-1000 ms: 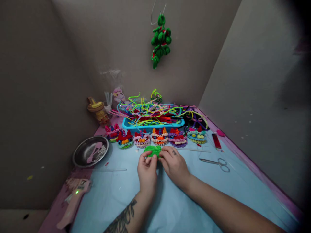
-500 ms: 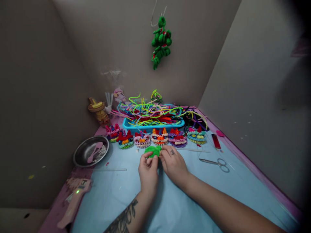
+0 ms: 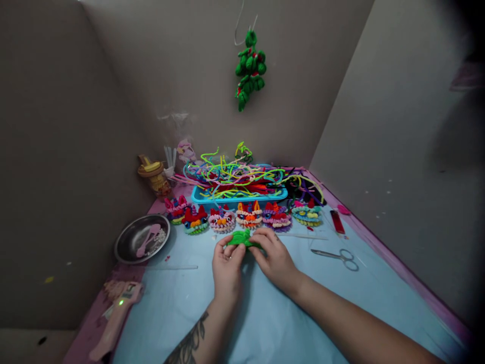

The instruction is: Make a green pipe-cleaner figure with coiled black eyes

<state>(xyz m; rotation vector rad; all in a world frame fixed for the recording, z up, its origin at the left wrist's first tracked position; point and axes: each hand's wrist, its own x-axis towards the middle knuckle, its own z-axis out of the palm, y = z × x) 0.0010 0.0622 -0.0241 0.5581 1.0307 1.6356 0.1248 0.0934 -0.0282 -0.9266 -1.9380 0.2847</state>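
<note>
A small bright green fuzzy piece, seemingly bent pipe cleaner [image 3: 239, 237], is between my hands just above the blue table cover. My left hand [image 3: 228, 265] pinches its left and lower side between thumb and fingers. From the right, my right hand [image 3: 275, 258] grips its right end with thumb and fingertips. My fingers partly cover the piece. Just beyond it stands a row of several colourful pipe-cleaner animal heads, among them a cream and orange one [image 3: 249, 216] and a pink one [image 3: 222, 220].
Behind the row, a blue tray [image 3: 238, 201] overflows with pipe cleaners. Scissors [image 3: 337, 257] lie at right. At left are a metal bowl [image 3: 125, 247] with a pink scoop, a clear glue stick [image 3: 176, 267] and a lit pink glue gun [image 3: 115, 321]. A green ornament [image 3: 250, 68] hangs above.
My left hand has shifted slightly left. The right hand's fingers have spread and changed their hold at the right end of the green piece, which now looks flatter.
</note>
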